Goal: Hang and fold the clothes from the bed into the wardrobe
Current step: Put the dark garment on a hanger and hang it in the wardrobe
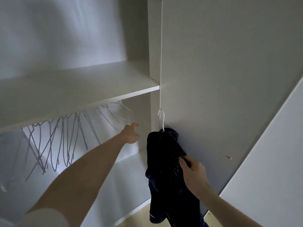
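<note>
Hanging step: right hand (193, 174) grips dark garment (164, 161) on white hanger (161, 118), lower centre; left hand (132, 133), fingers loose, reaches railward; hooking comes next.

Both forearms are bare from elbow to wrist. A pale, whitish short sleeve (49, 217) covers the left upper arm, below the wardrobe shelf (78, 89). The left hand (132, 133) and right hand (195, 174) wear no rings or watch.

the wardrobe (213, 63) panels and shelf (82, 86) look smooth, matt white laminate; the hangers (68, 141) thin wire; the dark garment (165, 177) soft matt cloth.
</note>
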